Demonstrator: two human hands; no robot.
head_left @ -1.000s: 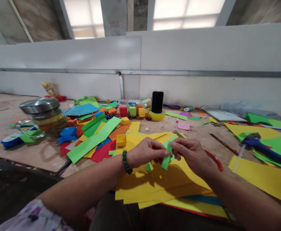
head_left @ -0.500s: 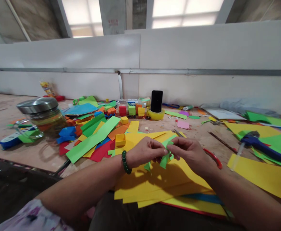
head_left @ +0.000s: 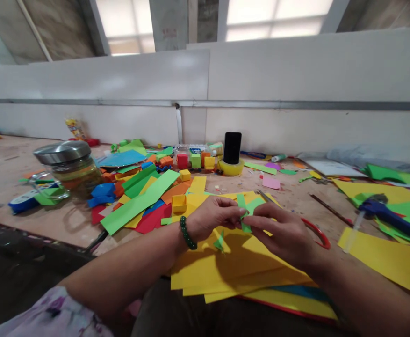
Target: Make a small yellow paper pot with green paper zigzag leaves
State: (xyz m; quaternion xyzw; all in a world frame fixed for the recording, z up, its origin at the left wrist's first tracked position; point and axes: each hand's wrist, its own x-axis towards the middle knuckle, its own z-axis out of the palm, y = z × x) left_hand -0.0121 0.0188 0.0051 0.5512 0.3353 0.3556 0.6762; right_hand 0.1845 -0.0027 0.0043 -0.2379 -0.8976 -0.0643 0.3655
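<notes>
A light green paper strip (head_left: 246, 225) is pinched between my two hands, above a stack of yellow paper sheets (head_left: 205, 271). My left hand (head_left: 217, 216), with a green bead bracelet at the wrist, grips the strip from the left. From the right, my right hand (head_left: 278, 229) has its thumb and fingers closed on the same piece. A small green scrap (head_left: 219, 242) lies on the yellow sheets below my left hand. Red-handled scissors (head_left: 319, 232) rest beside my right hand, their handle partly hidden. An open yellow paper box (head_left: 179, 204) stands left of the stack.
At the left stand a lidded glass jar (head_left: 71, 168) and a blue tape dispenser (head_left: 25, 199). Coloured paper strips (head_left: 141, 201) lie in a heap. Behind are small paper cubes (head_left: 195, 161) and a phone (head_left: 232, 147) on a tape roll. A blue glue gun (head_left: 394, 217) lies right.
The green paper has turned in my fingers, with one end now pointing up. My right hand has shifted, its fingers stretched further across the piece. The whole view has moved slightly.
</notes>
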